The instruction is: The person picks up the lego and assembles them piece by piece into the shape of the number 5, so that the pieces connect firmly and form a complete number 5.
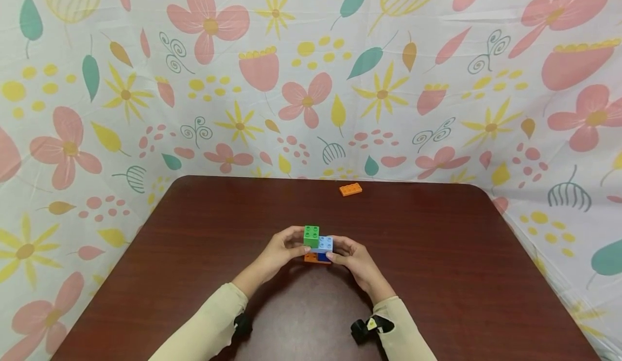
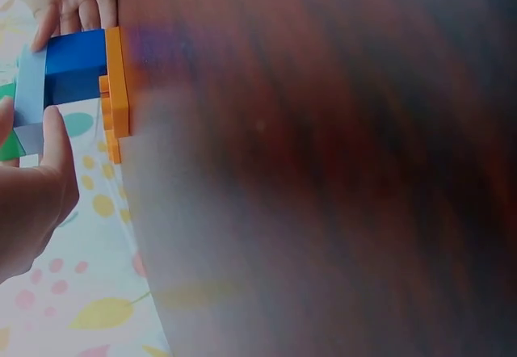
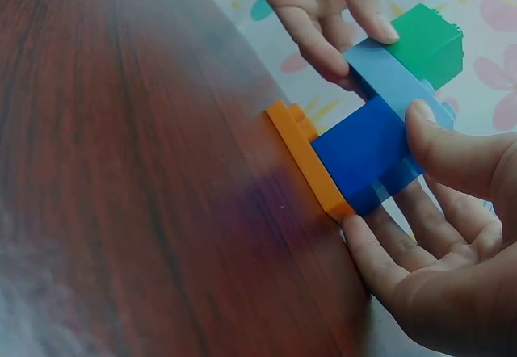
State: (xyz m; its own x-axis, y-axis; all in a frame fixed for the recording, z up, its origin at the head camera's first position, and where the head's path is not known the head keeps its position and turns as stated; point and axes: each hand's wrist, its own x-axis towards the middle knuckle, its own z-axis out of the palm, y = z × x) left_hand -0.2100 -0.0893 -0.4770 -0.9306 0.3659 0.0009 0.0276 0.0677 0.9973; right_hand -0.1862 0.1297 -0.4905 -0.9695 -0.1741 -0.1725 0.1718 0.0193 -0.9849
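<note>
A small stack of toy building bricks stands on the table between both hands. At its base lies an orange plate point(image 3: 311, 167). One end of that plate carries a dark blue brick point(image 3: 363, 155). Across the top runs a light blue plate point(image 1: 326, 244), with a green brick point(image 1: 311, 236) on its left end. My left hand point(image 1: 282, 249) pinches the light blue plate's left end, close under the green brick. With its thumb on the light blue plate's right end, my right hand point(image 1: 356, 261) grips the stack, its other fingers curled behind the dark blue brick.
Another orange plate point(image 1: 351, 189) lies alone near the far edge of the dark brown table point(image 1: 218, 210). Behind the table hangs a white cloth point(image 1: 311, 150) with printed flowers and leaves. Each sleeved wrist wears a black strap-on device point(image 1: 366, 328).
</note>
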